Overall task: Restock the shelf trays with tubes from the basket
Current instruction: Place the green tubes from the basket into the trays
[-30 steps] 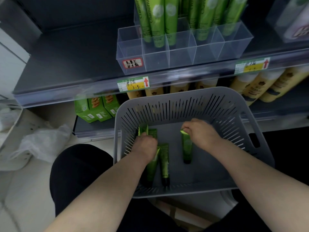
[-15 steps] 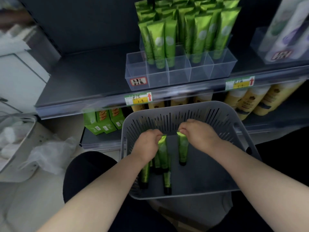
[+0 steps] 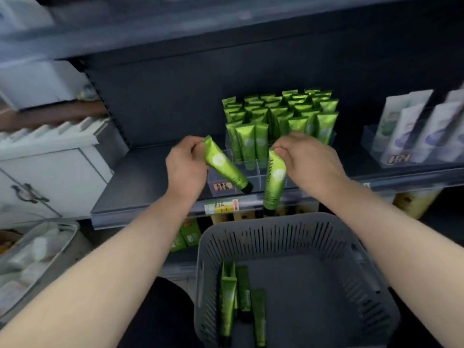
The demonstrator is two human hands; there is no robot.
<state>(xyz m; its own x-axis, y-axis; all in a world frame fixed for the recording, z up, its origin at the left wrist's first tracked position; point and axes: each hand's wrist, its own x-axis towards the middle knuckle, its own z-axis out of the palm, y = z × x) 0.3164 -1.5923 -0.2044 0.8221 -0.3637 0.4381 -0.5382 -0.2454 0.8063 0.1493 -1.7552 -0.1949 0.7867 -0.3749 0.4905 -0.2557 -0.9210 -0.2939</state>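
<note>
Left hand (image 3: 187, 167) pinches a green tube (image 3: 224, 167) by its crimp, cap slanting to 4 o'clock; right hand (image 3: 310, 159) grips a second tube (image 3: 274, 182) hanging cap-down. Both sit before the clear shelf tray (image 3: 221, 183). Gray basket (image 3: 288, 234) at 6 o'clock holds loose tubes (image 3: 227, 305).

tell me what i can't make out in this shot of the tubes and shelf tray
Head view only:
- Print on the tube in the left hand and the tube in the right hand: too small.
- Front cells of the clear tray: partly hidden by both hands.
- Price label: blurred.
- Basket near rim: cut off by the bottom edge.
</note>
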